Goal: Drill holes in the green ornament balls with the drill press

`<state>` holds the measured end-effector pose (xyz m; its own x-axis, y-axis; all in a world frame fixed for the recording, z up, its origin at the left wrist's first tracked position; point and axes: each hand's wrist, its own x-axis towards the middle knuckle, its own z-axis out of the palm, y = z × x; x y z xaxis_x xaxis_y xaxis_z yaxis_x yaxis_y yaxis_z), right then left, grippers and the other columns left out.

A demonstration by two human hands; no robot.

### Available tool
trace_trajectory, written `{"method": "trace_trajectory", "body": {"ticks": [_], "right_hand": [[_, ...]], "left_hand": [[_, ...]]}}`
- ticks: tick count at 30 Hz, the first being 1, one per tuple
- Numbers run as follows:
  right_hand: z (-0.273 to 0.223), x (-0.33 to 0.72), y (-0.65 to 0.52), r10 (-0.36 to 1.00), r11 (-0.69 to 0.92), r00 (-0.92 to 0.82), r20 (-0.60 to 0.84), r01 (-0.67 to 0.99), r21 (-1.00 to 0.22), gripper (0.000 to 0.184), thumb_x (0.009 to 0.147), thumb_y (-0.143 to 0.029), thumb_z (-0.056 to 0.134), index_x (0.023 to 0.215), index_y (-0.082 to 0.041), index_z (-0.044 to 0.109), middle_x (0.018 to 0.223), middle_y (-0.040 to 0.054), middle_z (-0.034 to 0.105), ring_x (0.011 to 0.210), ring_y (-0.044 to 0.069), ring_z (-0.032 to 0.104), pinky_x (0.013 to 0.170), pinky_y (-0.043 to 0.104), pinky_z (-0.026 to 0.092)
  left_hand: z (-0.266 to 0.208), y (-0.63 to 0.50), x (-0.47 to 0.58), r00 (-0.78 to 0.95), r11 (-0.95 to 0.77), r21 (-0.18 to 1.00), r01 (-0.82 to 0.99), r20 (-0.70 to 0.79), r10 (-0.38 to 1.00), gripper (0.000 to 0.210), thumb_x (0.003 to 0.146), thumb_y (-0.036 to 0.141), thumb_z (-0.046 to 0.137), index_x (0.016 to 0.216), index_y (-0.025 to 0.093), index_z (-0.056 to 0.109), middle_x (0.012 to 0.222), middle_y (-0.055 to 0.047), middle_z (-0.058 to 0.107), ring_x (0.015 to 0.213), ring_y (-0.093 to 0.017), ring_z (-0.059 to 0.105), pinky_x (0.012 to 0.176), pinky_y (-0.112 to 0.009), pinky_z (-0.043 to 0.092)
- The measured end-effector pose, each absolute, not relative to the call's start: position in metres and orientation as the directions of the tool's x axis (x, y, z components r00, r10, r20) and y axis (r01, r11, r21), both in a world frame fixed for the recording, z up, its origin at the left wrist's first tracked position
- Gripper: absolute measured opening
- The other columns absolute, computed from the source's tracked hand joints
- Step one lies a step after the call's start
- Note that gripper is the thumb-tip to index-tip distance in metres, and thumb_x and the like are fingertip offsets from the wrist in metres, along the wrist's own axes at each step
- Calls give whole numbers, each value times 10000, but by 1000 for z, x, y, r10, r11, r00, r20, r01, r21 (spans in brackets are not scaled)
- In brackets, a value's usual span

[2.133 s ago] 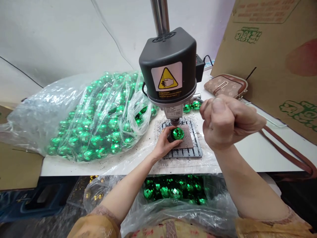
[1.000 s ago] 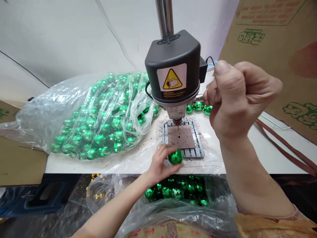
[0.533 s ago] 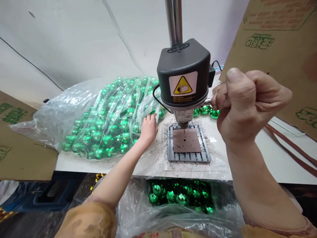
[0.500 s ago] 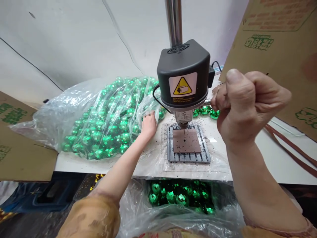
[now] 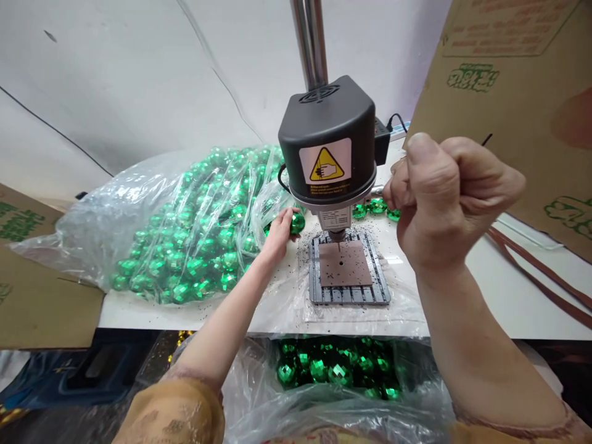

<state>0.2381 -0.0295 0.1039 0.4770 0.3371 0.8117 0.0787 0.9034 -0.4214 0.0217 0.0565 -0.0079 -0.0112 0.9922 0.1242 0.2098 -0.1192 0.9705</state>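
My left hand (image 5: 280, 234) grips a shiny green faceted ball (image 5: 296, 223) at the mouth of a clear plastic bag (image 5: 92, 216), which is full of green balls (image 5: 198, 228). My right hand (image 5: 456, 197) is closed in a fist at the right side of a small black bench drill (image 5: 328, 139); its fingers wrap round a lever of the drill, largely hidden by the hand. Under the drill bit lies a brown square plate (image 5: 349, 271) with a dark hole, on a slotted grey metal base (image 5: 317, 290) strewn with dark chips.
Several green balls (image 5: 370, 208) lie behind the drill. An open plastic-lined container (image 5: 259, 370) below the table edge holds more green balls. Cardboard boxes stand at left (image 5: 50, 296) and right (image 5: 522, 123). A brown strap (image 5: 531, 271) lies on the right.
My left hand has come out of the bag's mouth slightly to the right, now with a green ball in its fingers. My right hand stays closed beside the drill. The view has shifted slightly.
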Motion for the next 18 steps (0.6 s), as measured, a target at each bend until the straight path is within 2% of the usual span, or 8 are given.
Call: {"method": "trace_trajectory", "body": {"ticks": [2,3,5,8,10,12,14,18], "right_hand": [[105,237,-31,344,899,480,807,80,-431,495,873,-261,641,527,-213,291,464,-46,257,407,100,330,423,345,211],[105,237,-32,353,894,480,803,81,-441,494,877,-263,636,527,-218,291,467,-45,258,409,105,330,427,347,214],[105,236,-33,363,887,484,797,83,-455,498,881,-273,634,527,-225,286,471,-44,255,414,114,326,437,351,214],[104,235,-33,359,889,488,796,83,-451,512,883,-286,635,530,-227,269,474,-45,242,414,114,306,448,353,203],[104,235,-33,363,885,487,794,86,-457,515,885,-295,633,533,-227,263,479,-42,241,421,115,303,458,356,202],[103,235,-34,378,873,482,790,97,-477,513,887,-310,630,532,-228,270,484,-36,252,433,119,314,470,361,213],[102,236,-35,385,866,482,787,107,-489,507,888,-324,629,529,-230,284,485,-29,268,441,125,326,477,366,224],[100,237,-36,406,854,480,778,105,-510,496,888,-370,627,531,-239,309,479,-26,283,441,129,314,476,373,243]], "left_hand": [[-14,27,26,119,30,1000,-6,-29,992,483,901,654,577,1097,219,647,963,-78,669,790,-193,669,666,-358,605],[-17,13,28,189,89,992,-86,-72,979,495,873,638,631,1146,225,633,1019,-82,673,843,-200,680,717,-376,619],[-24,-10,31,265,108,984,-140,-68,962,586,777,546,785,1238,237,597,1071,-77,673,908,-210,689,807,-406,624],[-36,-28,34,281,30,999,-35,-19,960,717,699,455,870,1305,243,551,1018,-48,676,828,-183,680,774,-375,609],[-44,-30,36,265,-47,996,82,23,964,666,721,496,848,1263,222,575,1010,-48,675,822,-174,663,772,-350,584],[-49,-29,39,250,-125,979,162,82,965,620,739,541,826,1211,205,604,1045,-61,673,897,-186,651,823,-341,561],[-52,-26,43,239,-162,973,163,120,964,613,788,600,762,1229,206,598,1089,-74,666,947,-198,640,818,-330,556],[-50,-23,49,207,-125,987,106,101,973,577,905,668,571,1293,240,566,1212,-85,627,932,-190,623,678,-286,552]]}}
